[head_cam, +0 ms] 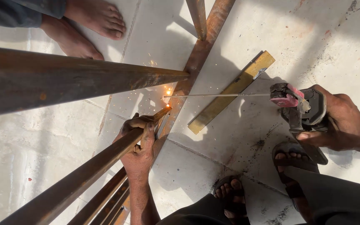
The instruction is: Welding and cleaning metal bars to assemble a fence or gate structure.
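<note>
My left hand point(140, 143) grips a rusty square steel bar point(84, 175) and holds its end against a longer rusty bar point(196, 58) lying on the floor. My right hand point(338, 123) is closed on a black and red welding electrode holder point(298, 104). A thin welding rod point(217, 95) runs left from the holder to the joint, where a bright orange spark point(168, 92) glows with small sparks scattered around it.
A thick rusty tube point(63, 79) crosses the upper left. A yellowish flat metal strip point(232, 89) lies on the pale tiled floor. My sandalled feet point(290, 160) are at the bottom. Another person's bare feet point(90, 25) stand at the top left.
</note>
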